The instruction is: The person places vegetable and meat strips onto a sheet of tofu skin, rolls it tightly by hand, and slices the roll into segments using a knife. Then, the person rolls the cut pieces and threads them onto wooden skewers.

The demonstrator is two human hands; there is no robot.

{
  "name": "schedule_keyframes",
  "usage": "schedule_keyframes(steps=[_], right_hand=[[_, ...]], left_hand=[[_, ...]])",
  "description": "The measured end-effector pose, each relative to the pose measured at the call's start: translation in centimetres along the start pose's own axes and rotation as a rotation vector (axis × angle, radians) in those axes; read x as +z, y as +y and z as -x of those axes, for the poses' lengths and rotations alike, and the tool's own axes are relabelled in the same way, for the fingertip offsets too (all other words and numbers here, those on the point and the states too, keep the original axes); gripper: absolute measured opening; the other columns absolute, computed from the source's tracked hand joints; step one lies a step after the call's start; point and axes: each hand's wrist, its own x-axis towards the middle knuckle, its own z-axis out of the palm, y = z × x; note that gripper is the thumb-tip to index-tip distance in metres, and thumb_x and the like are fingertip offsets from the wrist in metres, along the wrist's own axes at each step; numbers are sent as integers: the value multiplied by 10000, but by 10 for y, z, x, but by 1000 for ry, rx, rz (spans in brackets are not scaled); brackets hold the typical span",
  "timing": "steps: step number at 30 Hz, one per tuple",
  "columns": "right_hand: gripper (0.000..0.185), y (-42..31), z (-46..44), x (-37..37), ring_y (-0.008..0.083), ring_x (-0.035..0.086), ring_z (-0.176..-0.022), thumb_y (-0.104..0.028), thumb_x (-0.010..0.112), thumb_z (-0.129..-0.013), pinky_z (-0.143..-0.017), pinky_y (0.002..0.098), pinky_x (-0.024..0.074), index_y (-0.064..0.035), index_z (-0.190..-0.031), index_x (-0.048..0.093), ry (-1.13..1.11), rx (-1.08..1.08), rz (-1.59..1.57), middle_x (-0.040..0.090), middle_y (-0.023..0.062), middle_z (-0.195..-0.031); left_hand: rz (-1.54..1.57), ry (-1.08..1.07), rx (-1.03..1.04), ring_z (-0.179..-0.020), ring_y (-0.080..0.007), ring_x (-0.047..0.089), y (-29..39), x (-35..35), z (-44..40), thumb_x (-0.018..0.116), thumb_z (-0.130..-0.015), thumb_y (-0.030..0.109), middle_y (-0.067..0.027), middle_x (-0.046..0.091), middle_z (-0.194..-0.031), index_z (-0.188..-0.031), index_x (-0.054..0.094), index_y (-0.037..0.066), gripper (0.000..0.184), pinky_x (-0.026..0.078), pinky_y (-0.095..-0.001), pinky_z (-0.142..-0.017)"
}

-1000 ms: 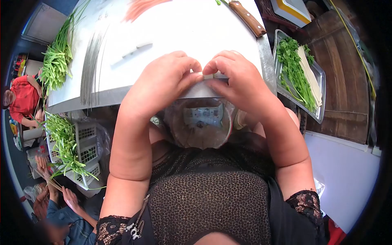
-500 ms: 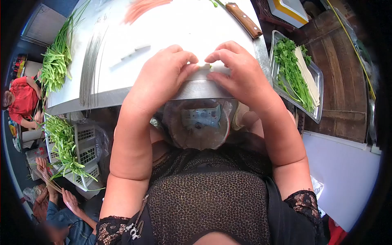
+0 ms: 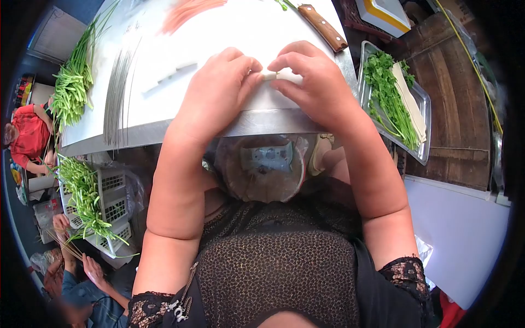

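Observation:
Over the front edge of the white-topped table, my left hand pinches a small white roll between thumb and fingertips. My right hand curls its thumb and index finger around the roll's right end, where a speck of green shows. The roll looks like a rolled strip of the pale sheets on the tray; its ends are partly hidden by my fingers. To the left of my left hand lie whitish rolls, washed out by glare. A bundle of thin metal skewers lies farther left.
A wooden-handled knife lies at the back right, pinkish sticks at the back. Right, a metal tray holds coriander and pale sheets. Chives and a white basket are left, near two other people.
Both hands have shifted slightly up in view with the roll. The table and its contents have moved slightly left in view. On the left, another person's hands have moved a little.

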Motion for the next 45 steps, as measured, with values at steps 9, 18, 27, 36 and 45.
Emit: schedule_keyframes(steps=[9,18,27,36,45], right_hand=[[92,11,-11,15,320,641,-983,-107,721,-813,-832,409,541,-64,-892,709,59,27,84,664,103,-975],[124,11,-18,25,298,625,-918,-118,730,-776,-801,396,537,-71,-890,707,152,-109,308,669,97,-956],[344,15,-42,22,320,611,-1028,-230,681,-889,-924,414,496,-43,-1177,679,-91,-52,606,658,136,-1061],[280,3,-47,4,83,565,-767,-237,634,-995,-676,231,467,-25,-1175,671,-169,327,-250,620,-10,-890],[376,-34,37,-47,56,529,-707,-333,561,-1031,-600,206,446,-7,-1197,647,-164,713,-704,659,7,-934]], left_hand=[[38,45,-73,-920,-315,621,-3,1,-9,657,-926,176,-141,624,-1028,-1063,650,28,201,506,-389,-822],[-14,173,-48,-859,-237,618,-12,10,-11,718,-883,143,-139,637,-1102,-1308,592,62,450,531,-356,-809],[67,240,-143,-778,-214,623,-17,2,5,720,-871,92,-127,635,-1138,-1342,576,71,492,541,-333,-764],[-11,423,79,-942,-254,651,-16,-7,2,752,-771,-5,-102,643,-1170,-1267,630,101,522,549,-378,-810],[142,232,277,-898,-274,686,32,-2,16,798,-779,43,-113,703,-995,-1018,734,68,248,559,-357,-789]])
